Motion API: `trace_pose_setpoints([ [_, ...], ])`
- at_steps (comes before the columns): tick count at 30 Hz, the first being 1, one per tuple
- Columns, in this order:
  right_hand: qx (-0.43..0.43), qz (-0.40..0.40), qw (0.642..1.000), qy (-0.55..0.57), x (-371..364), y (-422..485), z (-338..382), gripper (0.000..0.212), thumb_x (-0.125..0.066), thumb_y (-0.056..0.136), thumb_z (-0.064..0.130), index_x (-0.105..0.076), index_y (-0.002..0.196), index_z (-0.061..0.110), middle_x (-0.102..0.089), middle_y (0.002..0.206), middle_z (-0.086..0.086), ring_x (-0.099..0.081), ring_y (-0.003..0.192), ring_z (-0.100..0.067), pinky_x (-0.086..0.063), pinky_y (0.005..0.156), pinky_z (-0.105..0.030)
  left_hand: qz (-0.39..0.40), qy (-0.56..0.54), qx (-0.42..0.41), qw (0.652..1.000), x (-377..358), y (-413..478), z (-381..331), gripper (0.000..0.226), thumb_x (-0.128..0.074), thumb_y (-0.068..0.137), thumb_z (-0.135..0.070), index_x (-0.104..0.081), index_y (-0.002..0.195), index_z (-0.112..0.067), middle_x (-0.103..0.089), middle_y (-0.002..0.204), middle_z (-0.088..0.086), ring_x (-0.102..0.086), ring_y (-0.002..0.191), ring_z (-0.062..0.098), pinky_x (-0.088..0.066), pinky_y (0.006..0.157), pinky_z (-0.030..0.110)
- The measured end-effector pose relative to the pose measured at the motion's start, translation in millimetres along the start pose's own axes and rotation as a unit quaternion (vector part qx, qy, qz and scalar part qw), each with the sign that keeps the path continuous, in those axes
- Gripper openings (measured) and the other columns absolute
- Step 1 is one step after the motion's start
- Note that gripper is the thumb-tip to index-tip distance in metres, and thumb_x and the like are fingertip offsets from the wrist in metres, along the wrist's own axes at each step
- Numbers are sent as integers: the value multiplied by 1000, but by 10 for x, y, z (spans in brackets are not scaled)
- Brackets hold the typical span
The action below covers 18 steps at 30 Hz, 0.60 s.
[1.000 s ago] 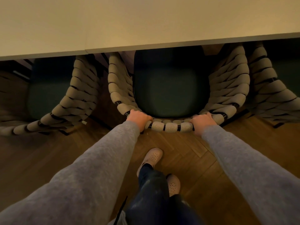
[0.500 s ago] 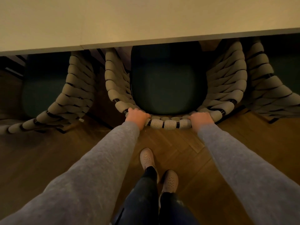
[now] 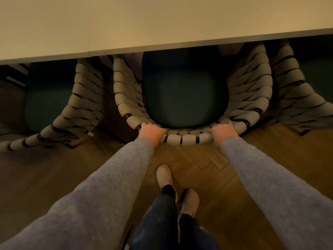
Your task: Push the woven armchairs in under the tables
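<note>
A woven armchair with thick beige rope wrapping and a dark green seat cushion stands straight ahead, its front half hidden under the pale table. My left hand grips the top rail of the chair's back at its left. My right hand grips the same rail at its right. Fingers of both hands curl over the rail.
Another woven armchair sits under the table to the left, and a third to the right, both close beside the middle one. Herringbone wood floor lies below, with my two feet in pale clogs just behind the chair.
The middle chair has slid further under the table, with both hands still on its back rail. My feet have stepped forward after it.
</note>
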State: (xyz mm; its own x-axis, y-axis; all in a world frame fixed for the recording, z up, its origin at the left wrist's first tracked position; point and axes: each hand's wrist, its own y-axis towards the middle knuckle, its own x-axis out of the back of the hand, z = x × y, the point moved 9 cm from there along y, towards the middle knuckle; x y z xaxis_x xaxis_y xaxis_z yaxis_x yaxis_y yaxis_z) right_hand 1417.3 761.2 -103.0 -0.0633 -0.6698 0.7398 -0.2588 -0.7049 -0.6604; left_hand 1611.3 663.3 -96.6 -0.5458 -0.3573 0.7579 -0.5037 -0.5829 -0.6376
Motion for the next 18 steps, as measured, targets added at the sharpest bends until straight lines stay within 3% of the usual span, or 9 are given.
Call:
trace_pose_setpoints([
  [8, -10, -5, 999, 44, 38, -69, -6, 34, -64, 88, 16, -60, 118, 30, -61, 114, -1, -53, 117, -27, -28, 113, -51, -4, -6, -14, 1000, 26, -27, -9, 46, -63, 91, -31, -48, 135, -36, -59, 125, -2, -51, 119, 23, -35, 106, 47],
  [11, -3, 33, 998, 53, 105, -98, -11, 32, -59, 91, 17, -58, 121, 29, -60, 119, -3, -52, 119, -27, -32, 112, -49, 9, -26, -38, 999, 40, -45, -20, 53, -66, 89, -34, -45, 138, -35, -56, 130, -2, -48, 123, 23, -32, 109, 47],
  [14, -19, 124, 990, 71, 89, -122, -33, 36, -60, 90, 21, -54, 126, 27, -56, 121, -6, -52, 115, -27, -40, 106, -45, 44, -75, -60, 994, 54, -117, -13, 66, -69, 84, -38, -39, 142, -34, -50, 135, -2, -42, 128, 24, -26, 112, 48],
  [16, -32, 180, 980, 73, 96, -124, -7, 57, -73, 78, 24, -50, 130, 31, -54, 118, -3, -53, 108, -27, -43, 101, -45, 73, -118, -65, 988, 75, -162, -4, 69, -70, 82, -39, -37, 143, -35, -48, 135, -2, -41, 128, 24, -25, 111, 48],
  [18, -18, 213, 975, 65, 244, -80, 71, 78, -83, 67, 27, -47, 135, 36, -54, 119, -1, -54, 108, -27, -44, 100, -48, 107, -186, -57, 975, 123, -166, 69, 67, -70, 82, -39, -39, 141, -36, -49, 133, -2, -46, 123, 23, -36, 104, 43],
])
